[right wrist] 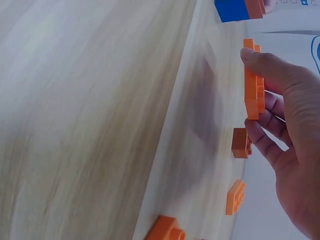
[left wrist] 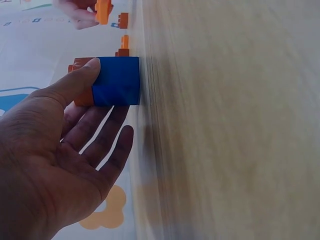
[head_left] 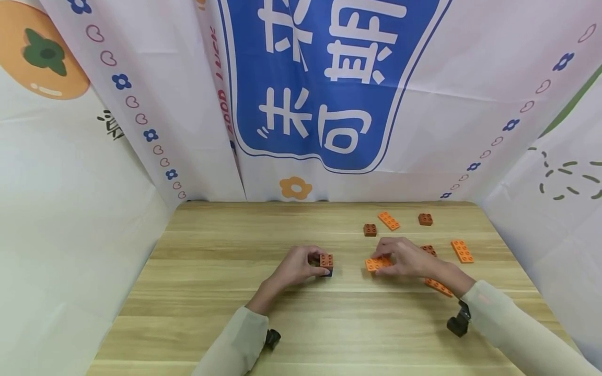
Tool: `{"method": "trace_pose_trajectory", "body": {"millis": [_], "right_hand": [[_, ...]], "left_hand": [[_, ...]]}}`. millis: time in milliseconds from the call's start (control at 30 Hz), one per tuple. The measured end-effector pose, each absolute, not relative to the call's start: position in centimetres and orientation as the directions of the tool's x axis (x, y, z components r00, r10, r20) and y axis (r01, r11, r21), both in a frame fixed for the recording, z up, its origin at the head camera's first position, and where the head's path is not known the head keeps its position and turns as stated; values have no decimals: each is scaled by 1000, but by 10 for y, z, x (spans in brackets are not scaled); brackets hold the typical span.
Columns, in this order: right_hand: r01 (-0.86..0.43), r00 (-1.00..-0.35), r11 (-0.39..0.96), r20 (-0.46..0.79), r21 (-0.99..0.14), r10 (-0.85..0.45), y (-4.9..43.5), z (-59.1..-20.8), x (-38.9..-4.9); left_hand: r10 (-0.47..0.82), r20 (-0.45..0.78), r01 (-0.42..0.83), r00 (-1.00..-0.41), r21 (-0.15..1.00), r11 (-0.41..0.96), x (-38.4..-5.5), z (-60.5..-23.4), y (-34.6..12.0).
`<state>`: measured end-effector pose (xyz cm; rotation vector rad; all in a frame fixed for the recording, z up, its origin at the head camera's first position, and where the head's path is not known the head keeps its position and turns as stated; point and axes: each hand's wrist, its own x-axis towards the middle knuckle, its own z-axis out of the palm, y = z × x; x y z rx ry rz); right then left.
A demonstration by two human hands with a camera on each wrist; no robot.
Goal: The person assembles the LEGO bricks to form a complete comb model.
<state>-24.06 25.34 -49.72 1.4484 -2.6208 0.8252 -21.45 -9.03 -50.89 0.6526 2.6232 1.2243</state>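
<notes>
Near the middle of the table, my left hand (head_left: 297, 266) grips a small stack between thumb and fingers. The stack has a reddish-brown studded brick (head_left: 326, 259) on top of a blue brick (left wrist: 117, 80). To the right of it, my right hand (head_left: 405, 258) pinches a flat orange building brick (right wrist: 251, 90), thumb on one face and fingers on the other. The orange brick is held above the table, apart from the stack. Fingers partly cover it in the head view.
Behind the right hand lie a brown brick (head_left: 370, 230), a flat orange brick (head_left: 389, 221) and another brown brick (head_left: 425, 219). An orange brick (head_left: 462, 251) lies farther right. The right forearm partly hides a brown brick (head_left: 429, 250) and an orange brick (head_left: 438, 286). Printed cloth walls surround the wooden table (head_left: 226, 237).
</notes>
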Motion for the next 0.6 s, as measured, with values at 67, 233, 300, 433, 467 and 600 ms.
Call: {"method": "trace_pose_trajectory", "body": {"millis": [67,233,300,433,467,600], "right_hand": [[-803,-557,412,297,-430,-775,251,-496,-241],[-818,-542,393,333,-420,-771,243,-493,-238],[-816,-544,394,335,-422,-769,239,-492,-237],[-811,-554,406,327,-422,-766,233,-489,-234],[-810,-555,409,325,-419,-766,231,-488,-234],[-823,-544,403,349,-400,-763,225,-486,-233]], "left_hand": [[460,28,316,-888,763,564,-215,-509,-90],[461,28,314,-887,767,559,-216,-510,-91],[459,31,314,-888,769,557,-216,-510,-91],[457,42,320,-889,770,552,-216,-510,-91],[457,45,322,-888,770,550,-216,-510,-91],[458,44,321,-888,773,548,-216,-511,-90]]}}
